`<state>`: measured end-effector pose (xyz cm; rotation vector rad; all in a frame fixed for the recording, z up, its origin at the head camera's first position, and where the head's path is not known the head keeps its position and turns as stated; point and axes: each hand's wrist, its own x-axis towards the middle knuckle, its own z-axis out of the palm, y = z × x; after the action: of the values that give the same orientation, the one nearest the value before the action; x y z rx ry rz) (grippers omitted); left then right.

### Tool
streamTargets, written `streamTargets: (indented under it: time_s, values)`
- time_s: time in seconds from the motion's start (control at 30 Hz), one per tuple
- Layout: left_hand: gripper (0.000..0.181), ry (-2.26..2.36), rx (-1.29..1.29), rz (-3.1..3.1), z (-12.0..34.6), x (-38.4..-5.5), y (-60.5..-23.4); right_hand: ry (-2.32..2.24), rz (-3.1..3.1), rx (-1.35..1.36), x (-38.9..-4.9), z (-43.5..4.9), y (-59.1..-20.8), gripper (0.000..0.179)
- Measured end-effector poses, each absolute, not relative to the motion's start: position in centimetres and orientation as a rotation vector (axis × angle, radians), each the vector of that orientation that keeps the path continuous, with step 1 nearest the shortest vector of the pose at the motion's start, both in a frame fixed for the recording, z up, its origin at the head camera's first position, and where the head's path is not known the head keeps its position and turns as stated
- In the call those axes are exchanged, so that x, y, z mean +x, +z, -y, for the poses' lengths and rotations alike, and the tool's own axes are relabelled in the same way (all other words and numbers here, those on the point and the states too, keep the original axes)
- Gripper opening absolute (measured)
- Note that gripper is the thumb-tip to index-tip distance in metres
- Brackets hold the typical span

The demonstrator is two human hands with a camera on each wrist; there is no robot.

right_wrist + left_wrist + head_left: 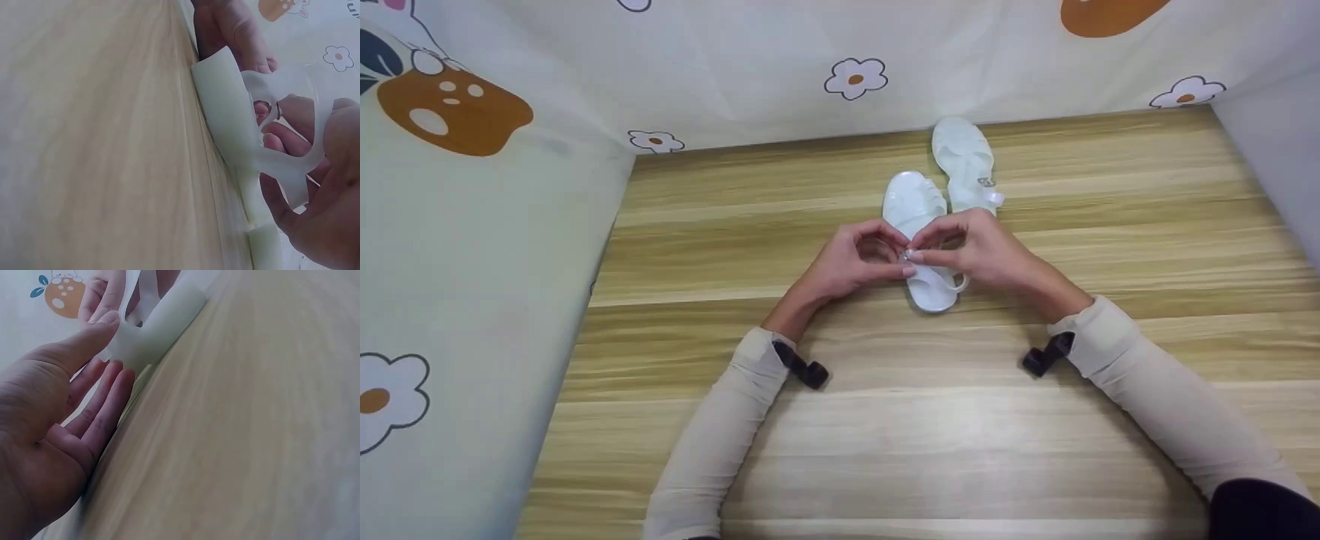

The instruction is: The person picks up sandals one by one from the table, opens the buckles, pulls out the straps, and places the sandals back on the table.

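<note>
I have the near sandal (pixel 912 219) between my hands, standing on its sole on the wood-grained surface (pixel 915 427), its toe pointing away from me and its heel toward me. It is white, with broad bands across the toe. My left hand (pixel 847 264) comes in from the left side, pinching the sandal by its strap (pixel 322 112) near a small clear buckle (pixel 909 255), thumb nearer me and index finger farther off. My right hand (pixel 988 251) comes from the other side and pinches the strap at the buckle between thumb and fingers, so the fingertips of my 2 hands nearly meet there. On the right of the heel the strap bows out in a loose loop. How the strap end lies in the buckle I cannot tell, since my fingers cover it.

The far sandal (pixel 962 159), also white, lies just beyond and to the right, its toe close to the patterned cloth (pixel 742 82) at the back, its own buckle (pixel 986 182) showing on the right side. The cloth bears white flowers with orange centres. My 2 beige sleeves (pixel 720 450) reach to the wrists, and each wrist carries a black mount (pixel 812 373).
</note>
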<state>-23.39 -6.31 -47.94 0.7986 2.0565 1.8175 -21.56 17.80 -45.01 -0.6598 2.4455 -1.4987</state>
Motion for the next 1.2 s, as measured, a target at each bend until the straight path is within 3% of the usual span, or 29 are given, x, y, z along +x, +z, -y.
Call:
streamTargets:
  time_s: [0.33, 1.2]
  values:
    - [0.025, 1.883, 0.794, -2.051, 6.3, -22.5, -46.6, -1.513, -2.440, -0.641, -21.6, -17.9, -45.1, 0.019]
    - [0.021, 1.930, 0.713, -2.040, 6.0, -22.3, -46.3, -1.461, -2.415, -0.706, -21.3, -17.7, -44.9, 0.019]
